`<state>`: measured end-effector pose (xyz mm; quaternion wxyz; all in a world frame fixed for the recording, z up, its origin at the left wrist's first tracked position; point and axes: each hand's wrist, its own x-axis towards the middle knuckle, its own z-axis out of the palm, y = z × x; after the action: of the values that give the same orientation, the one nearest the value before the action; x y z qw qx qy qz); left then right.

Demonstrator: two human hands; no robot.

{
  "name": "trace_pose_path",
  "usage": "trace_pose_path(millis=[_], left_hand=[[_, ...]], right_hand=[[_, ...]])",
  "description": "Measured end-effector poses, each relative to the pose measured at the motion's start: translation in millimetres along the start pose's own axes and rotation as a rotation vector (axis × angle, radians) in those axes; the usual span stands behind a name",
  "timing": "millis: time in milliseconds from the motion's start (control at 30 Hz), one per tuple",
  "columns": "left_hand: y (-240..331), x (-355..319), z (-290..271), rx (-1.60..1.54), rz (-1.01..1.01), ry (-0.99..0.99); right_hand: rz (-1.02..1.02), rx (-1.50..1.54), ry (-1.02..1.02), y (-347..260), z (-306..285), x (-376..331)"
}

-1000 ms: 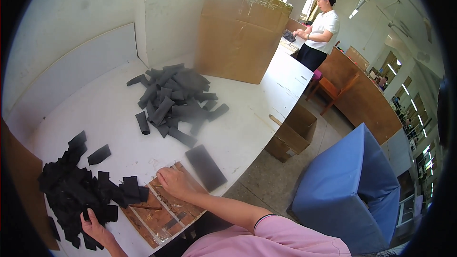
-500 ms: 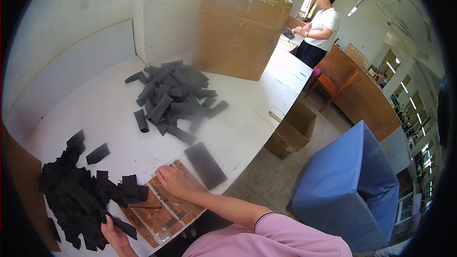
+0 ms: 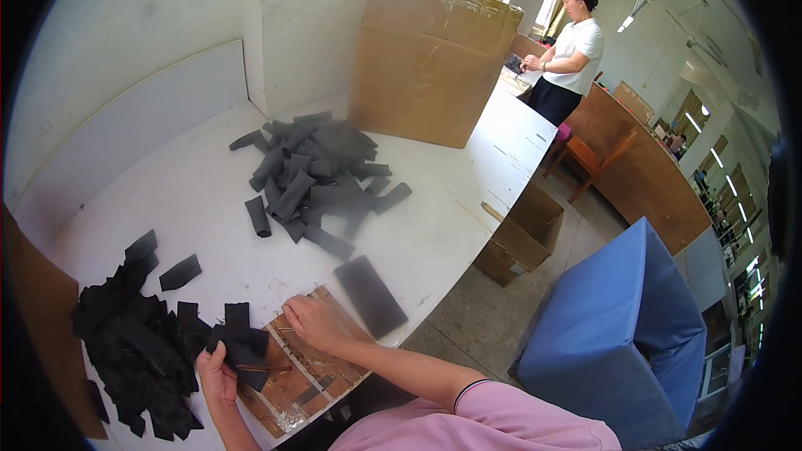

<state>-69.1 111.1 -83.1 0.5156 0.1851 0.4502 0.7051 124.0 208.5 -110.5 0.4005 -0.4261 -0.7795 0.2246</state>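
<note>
My left hand [image 3: 219, 374] pinches a flat black fabric piece [image 3: 253, 377] under its thumb, at the left edge of a brown wooden board [image 3: 266, 411]. On that board rests my right hand [image 3: 316, 322], its fingers curled down near the top; whatever they grip is hidden. A thin brown stick [image 3: 263, 367] shows beside the black piece. Pale strips cross the board, and small bits lie between them. Left of my left hand spreads a heap of black fabric pieces [image 3: 134, 334]. One loose black piece [image 3: 180, 272] lies apart from the heap.
Farther back is a pile of dark fabric tubes [image 3: 309, 175]. A dark rectangular block [image 3: 371, 296] sits by the table's right edge. A large cardboard box [image 3: 430, 58] stands behind. On the floor are an open carton [image 3: 522, 234] and a blue fabric bin [image 3: 601, 309]. A person [image 3: 572, 50] stands beyond.
My left hand has moved up and right with the black fabric piece, from the heap's edge onto the board. The right hand stays on the board. The whole view has shifted slightly.
</note>
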Motion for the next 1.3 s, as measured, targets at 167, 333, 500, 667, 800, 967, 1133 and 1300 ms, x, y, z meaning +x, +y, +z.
trace_pose_path(millis=[167,333,500,667,800,967,1133,1300], left_hand=[[9.5,21.0,-24.6,0.040,-0.094,0.015],[12.4,35.9,-65.2,0.035,-0.070,-0.014],[12.6,29.5,-60.7,-0.048,-0.011,-0.039],[9.8,19.4,-66.7,-0.171,0.039,0.018],[20.4,2.4,-56.3,-0.103,0.092,0.019],[33.9,-24.6,-40.3,-0.005,0.147,0.051],[33.2,-48.2,-17.1,0.050,0.158,0.129],[8.1,-56.4,-23.5,0.041,0.088,0.088]], right_hand=[[-0.006,-0.001,0.013,2.3,-0.3,-0.9],[0.033,-0.009,-0.039,-2.9,-2.8,2.7],[0.009,0.005,0.007,0.2,0.1,2.1],[0.001,0.011,0.004,-0.2,0.1,1.2],[0.025,-0.005,-0.026,-2.4,-2.5,1.9],[0.037,-0.021,-0.055,-2.1,-3.0,1.7],[0.009,-0.024,-0.001,-3.2,-2.7,1.5],[-0.007,-0.020,0.014,1.4,1.8,-0.1]])
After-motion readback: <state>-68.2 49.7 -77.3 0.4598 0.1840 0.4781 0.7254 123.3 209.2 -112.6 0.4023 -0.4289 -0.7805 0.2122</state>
